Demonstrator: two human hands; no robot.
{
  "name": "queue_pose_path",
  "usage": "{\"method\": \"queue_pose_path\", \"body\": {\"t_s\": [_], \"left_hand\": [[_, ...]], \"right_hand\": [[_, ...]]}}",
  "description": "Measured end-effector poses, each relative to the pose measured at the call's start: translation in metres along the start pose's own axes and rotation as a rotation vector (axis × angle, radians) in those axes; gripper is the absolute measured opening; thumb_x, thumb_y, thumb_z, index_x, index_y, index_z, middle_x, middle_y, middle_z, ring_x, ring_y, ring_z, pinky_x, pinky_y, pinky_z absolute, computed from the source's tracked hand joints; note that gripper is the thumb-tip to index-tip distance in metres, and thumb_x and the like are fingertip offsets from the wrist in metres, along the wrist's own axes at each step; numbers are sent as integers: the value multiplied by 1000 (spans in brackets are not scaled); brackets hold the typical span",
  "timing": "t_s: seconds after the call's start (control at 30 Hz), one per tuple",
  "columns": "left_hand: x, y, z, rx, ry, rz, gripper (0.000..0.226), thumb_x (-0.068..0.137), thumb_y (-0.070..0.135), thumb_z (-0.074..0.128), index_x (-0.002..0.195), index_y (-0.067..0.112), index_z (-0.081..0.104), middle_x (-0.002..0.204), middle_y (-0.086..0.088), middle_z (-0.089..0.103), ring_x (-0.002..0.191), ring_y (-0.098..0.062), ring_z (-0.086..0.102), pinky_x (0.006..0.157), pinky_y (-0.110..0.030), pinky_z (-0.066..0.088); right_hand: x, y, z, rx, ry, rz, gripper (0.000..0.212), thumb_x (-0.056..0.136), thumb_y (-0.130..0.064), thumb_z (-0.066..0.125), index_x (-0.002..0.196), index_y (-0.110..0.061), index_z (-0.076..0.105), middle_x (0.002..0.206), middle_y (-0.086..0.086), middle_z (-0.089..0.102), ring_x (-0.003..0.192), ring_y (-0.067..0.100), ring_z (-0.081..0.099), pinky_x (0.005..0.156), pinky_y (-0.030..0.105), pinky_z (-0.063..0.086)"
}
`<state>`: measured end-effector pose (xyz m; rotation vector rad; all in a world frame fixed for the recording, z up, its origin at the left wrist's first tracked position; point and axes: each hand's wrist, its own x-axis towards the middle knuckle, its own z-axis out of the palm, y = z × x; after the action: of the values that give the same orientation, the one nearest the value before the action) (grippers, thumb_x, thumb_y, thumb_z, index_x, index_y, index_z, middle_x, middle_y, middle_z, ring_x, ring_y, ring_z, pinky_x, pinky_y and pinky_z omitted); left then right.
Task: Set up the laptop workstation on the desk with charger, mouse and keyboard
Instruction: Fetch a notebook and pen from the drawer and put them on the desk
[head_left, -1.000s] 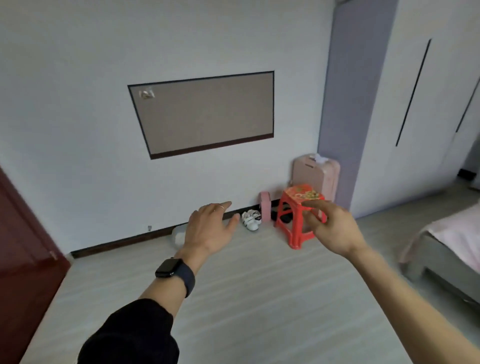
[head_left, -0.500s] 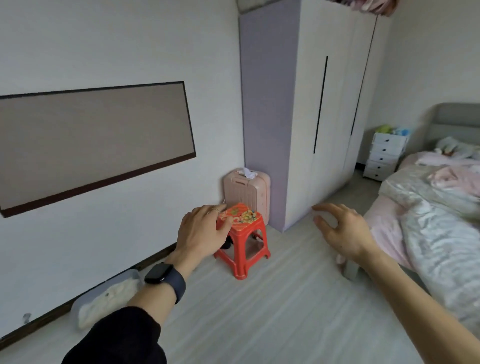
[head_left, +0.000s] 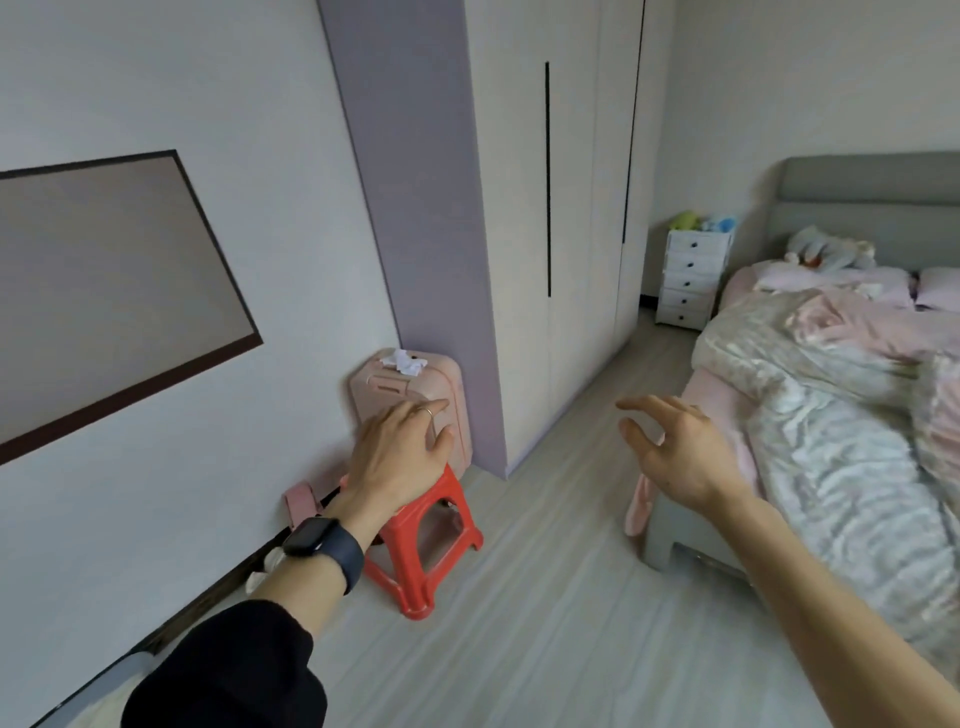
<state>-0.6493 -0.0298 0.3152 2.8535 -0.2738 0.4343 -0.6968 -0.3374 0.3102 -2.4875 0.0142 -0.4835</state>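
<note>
No laptop, charger, mouse, keyboard or desk shows in the head view. My left hand (head_left: 397, 457) hangs in the air in front of me, fingers apart and empty, with a ring on one finger and a dark watch on the wrist. My right hand (head_left: 675, 452) is raised to the right of it, fingers spread and curled a little, holding nothing. Both arms reach forward over the pale floor.
A red plastic stool (head_left: 423, 551) stands by the wall, behind my left hand. A pink suitcase (head_left: 410, 389) sits beside the lilac-sided wardrobe (head_left: 545, 208). A bed (head_left: 841, 415) with rumpled pink and grey bedding fills the right. A white drawer unit (head_left: 693, 280) stands far back.
The view has swung to the right: the wall panel slid left, and the wardrobe, drawer unit and bed came into sight. Both hands stayed raised and empty.
</note>
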Motion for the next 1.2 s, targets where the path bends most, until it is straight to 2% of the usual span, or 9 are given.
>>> {"method": "queue_pose_path", "body": {"t_s": [0.17,0.33,0.43,0.6,0.8,1.0,1.2], "left_hand": [[102,29,42,-45,5,-13,44,96,41,48,137,28,55,135,0,59,125,-24,54,102,-36,43],[190,49,91,-79,-50,-9,45,97,41,48,138,26,54,138,0,57,125,-22,53,103,-35,41],[249,56,129,-92,-66,15,44,96,41,48,138,27,54,137,1,58,125,-23,53,102,-37,42],[368,64,186,-144,-99,66,44,95,41,47,136,27,55,135,1,59,121,-25,55,102,-38,42],[506,79,231,-168,-125,146,44,98,41,44,139,29,52,141,5,55,125,-24,52,106,-40,39],[638,109,286,-234,-192,214,43,97,41,45,138,30,53,139,6,56,124,-21,52,106,-37,39],[765,146,349,-257,-216,254,42,98,40,46,138,32,52,139,7,55,125,-19,51,107,-35,38]], "right_hand": [[96,58,1,19,53,6,26,97,-24,61,120,-23,71,120,5,70,110,31,62,98,33,40],[176,103,15,6,28,24,26,98,-23,60,120,-20,72,120,6,70,110,30,61,96,33,40],[226,135,34,-18,9,38,26,98,-27,59,121,-25,71,118,4,70,109,31,61,95,34,43],[332,178,64,-35,6,72,25,99,-27,58,121,-25,71,111,3,69,107,29,62,93,29,40],[443,217,83,-75,26,151,28,99,-33,55,123,-31,68,123,0,67,117,30,58,96,35,45],[555,266,95,-91,65,213,28,99,-31,56,124,-30,69,128,-3,67,121,26,57,92,27,39],[663,337,117,-63,114,253,28,99,-30,55,124,-28,69,123,-6,68,113,23,58,84,23,36]]}}
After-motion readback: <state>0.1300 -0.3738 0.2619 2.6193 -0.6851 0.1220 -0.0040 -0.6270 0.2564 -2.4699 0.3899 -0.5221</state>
